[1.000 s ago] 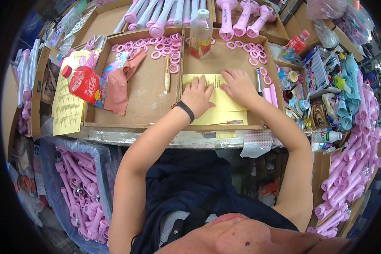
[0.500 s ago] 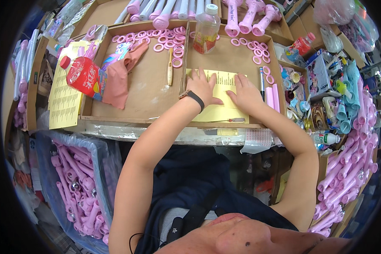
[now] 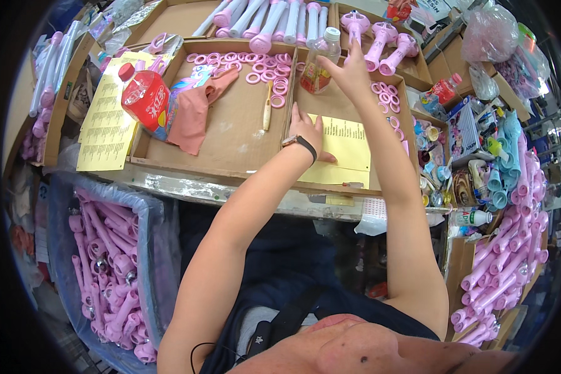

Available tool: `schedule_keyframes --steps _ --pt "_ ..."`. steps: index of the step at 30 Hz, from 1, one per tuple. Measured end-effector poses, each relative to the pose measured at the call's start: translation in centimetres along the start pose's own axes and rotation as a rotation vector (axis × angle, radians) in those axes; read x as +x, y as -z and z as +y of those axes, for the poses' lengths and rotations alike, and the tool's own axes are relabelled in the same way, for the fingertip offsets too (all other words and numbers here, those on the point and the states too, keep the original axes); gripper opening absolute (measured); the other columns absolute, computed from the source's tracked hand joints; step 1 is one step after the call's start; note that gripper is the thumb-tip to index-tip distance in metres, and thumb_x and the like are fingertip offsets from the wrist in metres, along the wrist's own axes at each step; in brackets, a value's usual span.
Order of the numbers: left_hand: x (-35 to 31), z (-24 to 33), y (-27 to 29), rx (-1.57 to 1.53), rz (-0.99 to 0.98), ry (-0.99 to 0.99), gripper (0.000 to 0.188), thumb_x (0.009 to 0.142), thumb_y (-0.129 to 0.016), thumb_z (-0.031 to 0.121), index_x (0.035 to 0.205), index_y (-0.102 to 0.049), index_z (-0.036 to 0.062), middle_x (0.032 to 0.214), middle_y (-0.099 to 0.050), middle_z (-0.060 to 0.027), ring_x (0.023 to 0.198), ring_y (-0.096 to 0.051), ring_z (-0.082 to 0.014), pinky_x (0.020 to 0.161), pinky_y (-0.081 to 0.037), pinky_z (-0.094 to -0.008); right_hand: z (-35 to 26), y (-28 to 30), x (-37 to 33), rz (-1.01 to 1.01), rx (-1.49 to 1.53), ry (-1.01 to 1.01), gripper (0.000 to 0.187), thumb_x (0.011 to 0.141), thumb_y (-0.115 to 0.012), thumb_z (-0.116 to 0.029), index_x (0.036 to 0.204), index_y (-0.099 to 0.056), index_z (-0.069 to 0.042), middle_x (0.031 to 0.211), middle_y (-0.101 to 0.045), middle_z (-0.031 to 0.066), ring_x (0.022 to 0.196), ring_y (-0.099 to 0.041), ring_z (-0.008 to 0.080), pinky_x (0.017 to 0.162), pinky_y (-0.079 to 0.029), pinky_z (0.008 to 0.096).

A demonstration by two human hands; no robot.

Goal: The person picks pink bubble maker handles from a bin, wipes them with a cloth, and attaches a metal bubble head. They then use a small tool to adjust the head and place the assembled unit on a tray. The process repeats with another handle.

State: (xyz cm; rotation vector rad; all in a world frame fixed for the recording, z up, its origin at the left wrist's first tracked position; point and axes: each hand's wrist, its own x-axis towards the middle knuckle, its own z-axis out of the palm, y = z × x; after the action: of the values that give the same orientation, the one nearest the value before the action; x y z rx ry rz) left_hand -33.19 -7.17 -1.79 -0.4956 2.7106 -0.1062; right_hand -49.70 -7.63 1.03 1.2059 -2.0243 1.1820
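Note:
My left hand (image 3: 310, 134) lies open with fingers spread on the left part of a printed yellow sheet (image 3: 346, 146) in the right cardboard tray. Farther off, my right hand (image 3: 348, 73) is raised with its fingers apart and holds nothing. Its thumb overlaps a clear bottle (image 3: 311, 78) with a red-yellow label; whether they touch I cannot tell. The forefinger points at a pink, flared-end wand part (image 3: 355, 23) in the box behind. Pink rings (image 3: 386, 96) are partly hidden by my right forearm. A small screwdriver (image 3: 353, 184) lies at the sheet's near edge.
The left tray (image 3: 230, 146) holds pink rings, a wooden-handled tool (image 3: 267, 112) and a salmon cloth (image 3: 193, 121). A red drink bottle (image 3: 146, 96) stands beside it. A blue-lined bin (image 3: 146, 249) of pink parts is at lower left; more pink parts (image 3: 505, 268) are piled at right.
My right hand has left the yellow sheet and moved forward to beside the clear bottle. My left hand stays on the sheet. The whole view has shifted slightly.

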Motion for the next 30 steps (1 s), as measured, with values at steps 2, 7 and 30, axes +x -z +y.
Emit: schedule_keyframes --steps 2,7,30 --pt "0.2 0.1 -0.2 -0.001 -0.002 0.001 0.121 0.069 -0.048 0.088 0.153 -0.022 0.0056 0.145 -0.038 -0.0299 0.142 -0.029 -0.0396 0.117 -0.001 -0.0553 0.1 -3.0 -0.2 -0.041 0.214 -0.137 0.09 0.068 -0.082 -0.045 0.134 -0.046 0.005 0.118 -0.062 0.0239 0.108 -0.062 0.0343 0.094 -0.048 0.0397" --pt "0.1 0.1 -0.9 -0.023 0.043 0.013 0.122 0.067 -0.048 0.089 0.152 -0.023 0.0049 0.146 -0.036 -0.0311 0.143 -0.025 -0.0399 0.118 -0.006 -0.0528 0.8 -1.3 -1.3 -0.291 0.234 -0.363 0.095 0.063 -0.086 -0.044 0.131 -0.045 0.008 0.119 -0.059 0.0229 0.108 -0.061 0.0314 0.09 -0.05 0.037" --pt "-19.7 -9.6 3.5 -0.876 1.067 -0.518 0.023 0.09 -0.065 0.017 0.11 -0.064 0.0049 0.108 -0.067 -0.0082 0.1 -0.063 -0.0264 0.094 -0.044 -0.0466 -2.1 12.2 -13.6 0.171 -0.509 -0.102 0.075 0.084 -0.075 -0.03 0.139 -0.04 0.005 0.134 -0.051 0.0241 0.129 -0.043 0.0311 0.108 -0.034 0.0456"
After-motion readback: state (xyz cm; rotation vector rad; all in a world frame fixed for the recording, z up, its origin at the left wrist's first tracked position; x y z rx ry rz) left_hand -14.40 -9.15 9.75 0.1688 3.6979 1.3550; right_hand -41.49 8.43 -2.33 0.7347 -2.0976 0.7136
